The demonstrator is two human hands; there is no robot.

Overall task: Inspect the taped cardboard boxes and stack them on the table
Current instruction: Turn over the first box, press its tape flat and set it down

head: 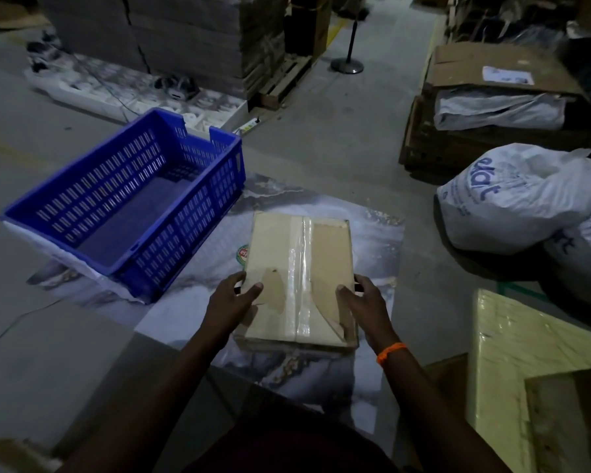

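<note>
I am holding the taped cardboard box (pixel 299 281) by its two long sides, at the half nearer my body.

1. My left hand (pixel 231 302) is gripping the left edge: the thumb is lying across the top face and the fingers are curling round the side.
2. My right hand (pixel 362 302) is gripping the right edge in the same way, thumb on top and fingers down the side (an orange wristband (pixel 391 351) is sitting on that wrist).
3. Both hands are spread about as wide as the box.

The box is lying flat, top face up, with a clear tape strip (pixel 299 268) running along its centre seam. It is sitting over the marbled sheet (pixel 372 240); I cannot tell whether it is resting on the sheet or raised just above it.

Clearances: a blue crate (pixel 191 233) is standing to the left, its near corner close to the box but apart from it. White sacks (pixel 519 199) are lying well apart on the right. A yellow wrapped panel (pixel 505 336) is lying beside my right forearm. Bare sheet is showing past the box's far edge.
</note>
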